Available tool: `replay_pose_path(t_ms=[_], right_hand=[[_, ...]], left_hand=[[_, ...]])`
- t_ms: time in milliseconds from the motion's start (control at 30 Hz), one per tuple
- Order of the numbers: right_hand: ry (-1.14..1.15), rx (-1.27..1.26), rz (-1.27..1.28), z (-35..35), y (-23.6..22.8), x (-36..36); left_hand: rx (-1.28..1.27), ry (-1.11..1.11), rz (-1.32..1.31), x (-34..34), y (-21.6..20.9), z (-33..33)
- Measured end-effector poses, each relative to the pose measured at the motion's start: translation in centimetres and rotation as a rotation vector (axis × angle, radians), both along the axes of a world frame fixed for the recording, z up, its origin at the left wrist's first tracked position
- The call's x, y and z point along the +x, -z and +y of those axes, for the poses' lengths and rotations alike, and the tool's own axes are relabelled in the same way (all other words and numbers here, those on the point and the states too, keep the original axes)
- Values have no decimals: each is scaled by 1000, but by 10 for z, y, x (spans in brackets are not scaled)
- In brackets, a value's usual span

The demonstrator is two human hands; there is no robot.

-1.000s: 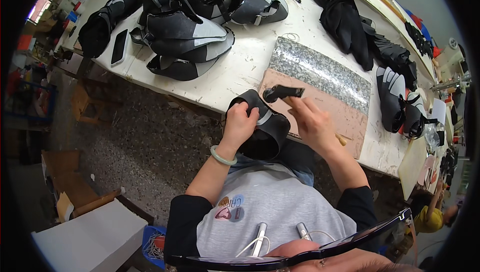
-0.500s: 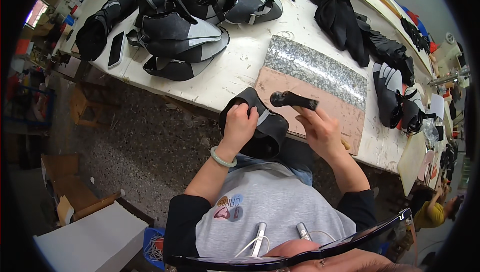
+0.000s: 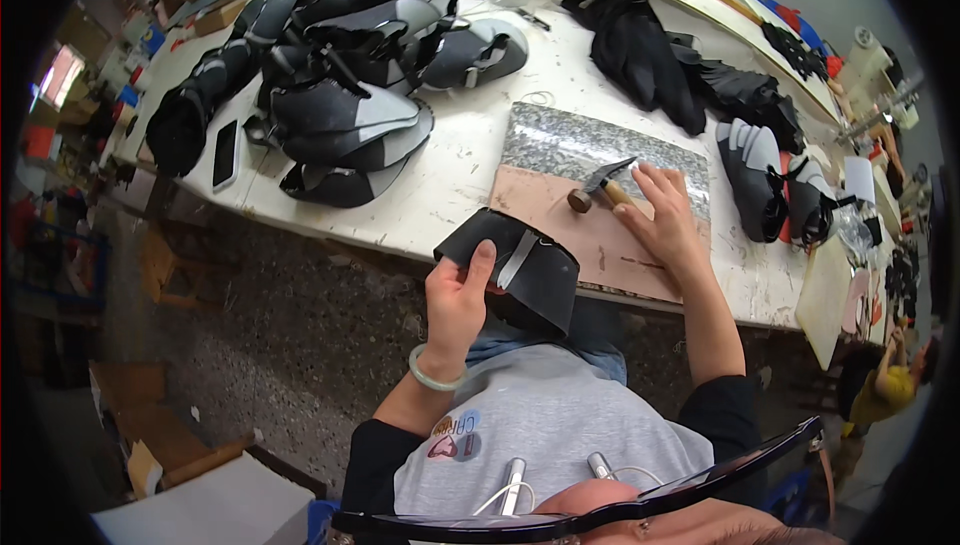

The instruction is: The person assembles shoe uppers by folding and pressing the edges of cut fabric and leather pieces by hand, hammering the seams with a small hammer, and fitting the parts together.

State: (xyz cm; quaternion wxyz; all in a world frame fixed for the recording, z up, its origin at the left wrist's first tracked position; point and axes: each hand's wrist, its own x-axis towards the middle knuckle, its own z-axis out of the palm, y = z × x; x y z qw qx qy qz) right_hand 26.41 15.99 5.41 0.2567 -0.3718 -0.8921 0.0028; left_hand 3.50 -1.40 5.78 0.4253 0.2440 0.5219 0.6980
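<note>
— Since half a second ago, the hammer [image 3: 600, 185] has come down onto the slab [image 3: 560, 145], and the right hand [image 3: 665, 220] now lies over its handle instead of holding it up.

— And on the left?

— Left hand [image 3: 455, 305] is clamped on the black upper [image 3: 515, 265], thumb on top, fingers underneath, holding it over the lap at the bench [image 3: 440, 185] edge. It looks light and floppy; it curls over the hand, so I'd say it needs support near the middle fold, not at a loose corner.

— Slippery?

— Probably not; the fabric looks matte. The grey strip on it may be stiffer.

— The hammer?

— Small, steel head, wooden handle; head-heavy, I'd judge. Best taken well back on the handle. Right fingers rest spread across it, and I cannot tell if they are closed around it.
</note>
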Motion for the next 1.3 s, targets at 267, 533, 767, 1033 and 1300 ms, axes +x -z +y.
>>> replay_pose_path(t_ms=[267,533,767,1033,1300], right_hand=[[-383,-713,312,-67,-45,-12],[-464,-1521,528,-79,-33,49],[-4,-1419,490,-80,-72,93],[118,-547,576,-8,-211,184],[454,88,-163,38,-81,254]], left_hand=[[37,302,-554,33,2,14],[-68,810,-720,65,3,17],[-38,1164,-429,88,-6,25],[-109,1160,-422,69,10,20],[-166,1035,-349,62,18,10]])
